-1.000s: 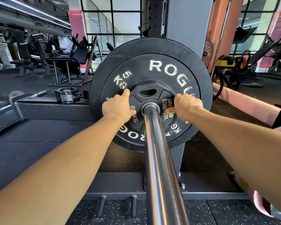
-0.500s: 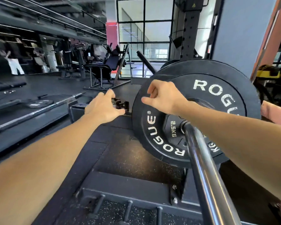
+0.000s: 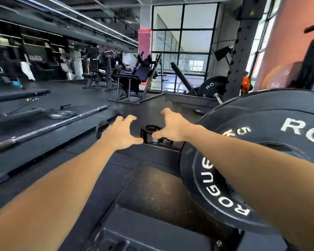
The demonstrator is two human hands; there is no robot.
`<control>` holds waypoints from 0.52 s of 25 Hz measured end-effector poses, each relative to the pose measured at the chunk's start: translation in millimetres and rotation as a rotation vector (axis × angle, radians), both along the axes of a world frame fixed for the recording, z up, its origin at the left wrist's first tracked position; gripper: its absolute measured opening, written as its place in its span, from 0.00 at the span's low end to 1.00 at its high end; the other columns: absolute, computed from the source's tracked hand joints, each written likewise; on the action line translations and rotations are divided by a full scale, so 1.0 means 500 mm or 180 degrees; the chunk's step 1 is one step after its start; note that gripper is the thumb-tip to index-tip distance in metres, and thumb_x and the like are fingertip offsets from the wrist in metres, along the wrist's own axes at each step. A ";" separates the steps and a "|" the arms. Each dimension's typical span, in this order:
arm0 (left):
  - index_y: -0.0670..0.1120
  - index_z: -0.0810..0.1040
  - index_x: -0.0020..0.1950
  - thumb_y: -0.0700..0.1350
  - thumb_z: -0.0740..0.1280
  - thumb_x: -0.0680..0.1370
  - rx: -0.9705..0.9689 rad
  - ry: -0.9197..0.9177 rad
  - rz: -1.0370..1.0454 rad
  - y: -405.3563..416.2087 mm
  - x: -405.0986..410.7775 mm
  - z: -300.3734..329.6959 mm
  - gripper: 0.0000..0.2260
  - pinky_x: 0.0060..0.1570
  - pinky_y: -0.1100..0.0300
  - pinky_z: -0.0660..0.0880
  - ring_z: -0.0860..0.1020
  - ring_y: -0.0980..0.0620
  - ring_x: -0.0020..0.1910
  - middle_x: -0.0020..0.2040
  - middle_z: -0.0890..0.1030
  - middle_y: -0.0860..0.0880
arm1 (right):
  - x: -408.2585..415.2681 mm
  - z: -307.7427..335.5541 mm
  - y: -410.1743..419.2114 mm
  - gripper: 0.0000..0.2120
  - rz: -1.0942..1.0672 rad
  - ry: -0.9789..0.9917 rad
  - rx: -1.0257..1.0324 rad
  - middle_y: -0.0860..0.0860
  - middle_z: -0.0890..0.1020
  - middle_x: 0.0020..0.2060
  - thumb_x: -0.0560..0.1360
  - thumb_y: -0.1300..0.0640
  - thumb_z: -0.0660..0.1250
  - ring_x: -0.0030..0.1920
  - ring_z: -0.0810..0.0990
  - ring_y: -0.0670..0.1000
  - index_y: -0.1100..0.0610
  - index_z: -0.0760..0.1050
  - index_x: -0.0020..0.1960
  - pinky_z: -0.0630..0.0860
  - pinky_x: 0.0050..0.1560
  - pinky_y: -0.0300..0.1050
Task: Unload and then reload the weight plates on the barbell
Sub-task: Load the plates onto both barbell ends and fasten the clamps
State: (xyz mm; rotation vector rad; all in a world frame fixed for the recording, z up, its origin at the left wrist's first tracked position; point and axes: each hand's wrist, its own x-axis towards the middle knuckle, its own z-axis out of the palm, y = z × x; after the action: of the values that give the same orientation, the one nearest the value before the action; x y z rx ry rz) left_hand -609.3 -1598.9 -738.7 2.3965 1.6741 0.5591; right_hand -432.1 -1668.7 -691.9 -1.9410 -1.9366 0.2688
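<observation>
While both arms stretch forward, the left hand (image 3: 122,134) and the right hand (image 3: 172,126) flank a black barbell collar (image 3: 150,135) that sits on a dark rack base beam (image 3: 158,155). The fingers of both hands are spread and released, grasping nothing; the right thumb lies over the collar's top edge, though actual contact cannot be told. The large black Rogue weight plate (image 3: 261,122) stands upright to the right, partly hidden by the right forearm. A second barbell (image 3: 49,128) lies on the floor (image 3: 91,98) to the left, well apart.
</observation>
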 end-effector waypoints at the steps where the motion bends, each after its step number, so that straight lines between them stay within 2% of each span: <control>1: 0.59 0.58 0.77 0.60 0.74 0.71 -0.0054 -0.0069 -0.0090 0.016 0.007 -0.006 0.39 0.58 0.48 0.73 0.72 0.40 0.65 0.73 0.64 0.46 | 0.001 -0.015 0.018 0.42 -0.0079 -0.0072 -0.0124 0.60 0.68 0.69 0.71 0.52 0.76 0.67 0.70 0.60 0.62 0.55 0.75 0.70 0.59 0.48; 4: 0.61 0.57 0.77 0.57 0.75 0.72 -0.0205 -0.0316 -0.0368 0.054 0.031 -0.017 0.39 0.64 0.45 0.71 0.71 0.41 0.67 0.73 0.65 0.45 | 0.007 -0.046 0.056 0.42 -0.0248 -0.0344 -0.0476 0.61 0.68 0.68 0.71 0.51 0.76 0.67 0.70 0.62 0.61 0.54 0.74 0.70 0.66 0.55; 6: 0.61 0.59 0.77 0.55 0.74 0.73 -0.0378 -0.0356 -0.0602 0.071 0.045 -0.023 0.37 0.65 0.48 0.69 0.69 0.42 0.69 0.73 0.68 0.46 | 0.011 -0.055 0.078 0.41 -0.0270 -0.0470 -0.0612 0.60 0.69 0.68 0.72 0.51 0.75 0.67 0.71 0.62 0.59 0.55 0.76 0.70 0.66 0.55; 10: 0.55 0.73 0.65 0.56 0.71 0.76 -0.0269 -0.0027 -0.0552 0.067 0.073 -0.040 0.19 0.48 0.55 0.69 0.76 0.43 0.56 0.57 0.79 0.48 | 0.024 -0.088 0.109 0.28 -0.0127 -0.0346 -0.0396 0.55 0.75 0.65 0.76 0.53 0.70 0.65 0.73 0.57 0.53 0.66 0.73 0.70 0.62 0.47; 13: 0.53 0.74 0.62 0.54 0.71 0.77 -0.0342 -0.0208 -0.0493 0.061 0.077 -0.042 0.16 0.47 0.55 0.68 0.76 0.42 0.55 0.53 0.79 0.46 | 0.025 -0.112 0.115 0.23 -0.0186 -0.0047 -0.0164 0.57 0.77 0.61 0.77 0.55 0.69 0.60 0.74 0.57 0.52 0.68 0.70 0.71 0.60 0.47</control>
State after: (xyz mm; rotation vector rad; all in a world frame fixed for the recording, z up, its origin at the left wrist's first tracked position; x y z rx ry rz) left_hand -571.0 -1568.5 -759.7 2.3778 1.4388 0.5034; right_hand -419.8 -1611.0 -747.9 -2.0343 -1.8963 0.2914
